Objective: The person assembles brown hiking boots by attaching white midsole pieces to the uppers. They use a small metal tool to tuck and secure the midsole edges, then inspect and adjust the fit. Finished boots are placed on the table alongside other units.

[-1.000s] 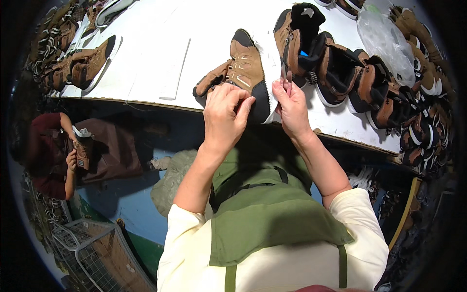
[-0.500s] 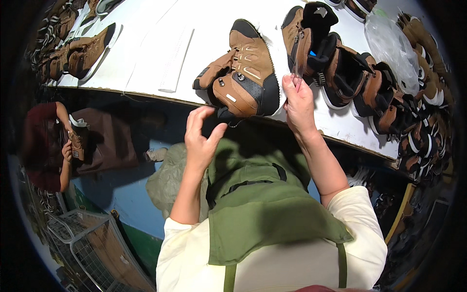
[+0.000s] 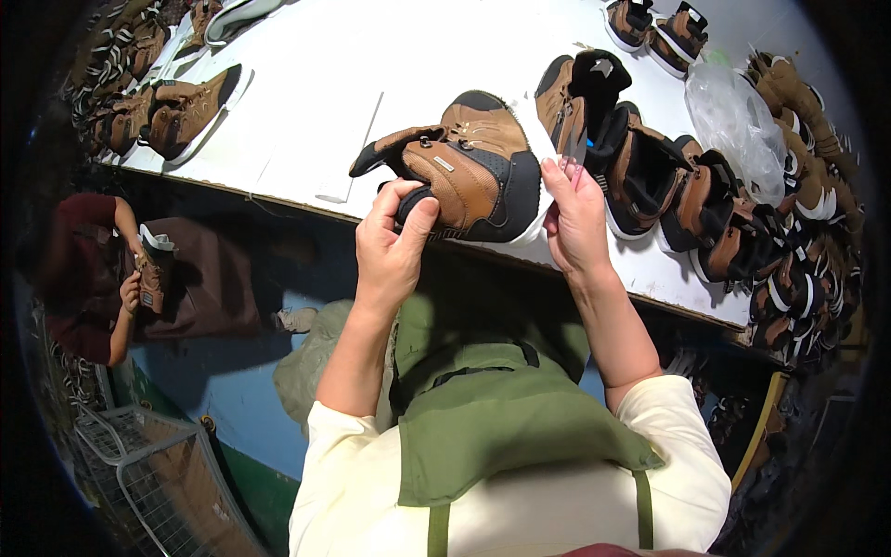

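L hand [image 3: 391, 252] grips brown boot [image 3: 464, 181] by its black top – R hand [image 3: 577, 218] holds small pointy tool [image 3: 577, 152] nr its side.

No lettering can be read; a small pale label [image 3: 445, 164] sits on the side of the near brown boot [image 3: 467, 193]; any marking is too small to tell.

Glaringly bright tabletop [image 3: 306, 88], blackened fisheye edges
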A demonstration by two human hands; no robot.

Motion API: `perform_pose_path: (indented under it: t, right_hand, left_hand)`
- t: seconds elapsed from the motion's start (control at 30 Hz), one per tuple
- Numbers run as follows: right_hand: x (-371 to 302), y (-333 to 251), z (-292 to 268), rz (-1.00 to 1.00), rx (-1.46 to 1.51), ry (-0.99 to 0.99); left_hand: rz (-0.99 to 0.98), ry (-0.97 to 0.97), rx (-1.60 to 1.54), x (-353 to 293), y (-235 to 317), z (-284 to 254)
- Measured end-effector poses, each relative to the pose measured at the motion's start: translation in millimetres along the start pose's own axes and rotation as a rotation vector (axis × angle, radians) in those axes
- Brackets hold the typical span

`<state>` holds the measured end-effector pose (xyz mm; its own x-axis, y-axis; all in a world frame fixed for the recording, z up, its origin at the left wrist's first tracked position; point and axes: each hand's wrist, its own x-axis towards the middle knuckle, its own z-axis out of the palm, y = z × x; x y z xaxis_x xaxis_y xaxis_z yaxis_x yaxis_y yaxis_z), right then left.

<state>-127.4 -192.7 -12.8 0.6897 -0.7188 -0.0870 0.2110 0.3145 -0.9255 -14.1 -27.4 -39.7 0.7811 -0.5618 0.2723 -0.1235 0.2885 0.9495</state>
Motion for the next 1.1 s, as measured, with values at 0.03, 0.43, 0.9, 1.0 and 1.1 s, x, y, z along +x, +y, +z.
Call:
perform_pose_path:
  t: [0.03,0.43,0.9,1.0,1.1]
  right_hand:
    - [-0.7,-1.7,-0.4,-0.001,-0.011,-0.02]
    - [-14.4,-10.2,2.1,-0.063,-0.119,-0.16]
    - [-18.0,-7.5,3.2,-0.081,-0.112,-0.191]
    - [-13.0,-5.3,8.2,-0.073,-0.042,-0.15]
    - [0.4,-1.9,-2.5,0.024,0.119,-0.191]
  left_hand:
    - [0.003,0.011,-0.014,1.8,3.4,1.0]
    - [0.028,0.043,-0.063,8.4,14.7,1.0]
    - [0.04,0.003,-0.124,5.2,18.8,-3.1]
    - [0.059,0.02,-0.047,15.7,22.0,-2.6]
    - [0.095,-0.019,0.14,35.5,42.6,-2.3]
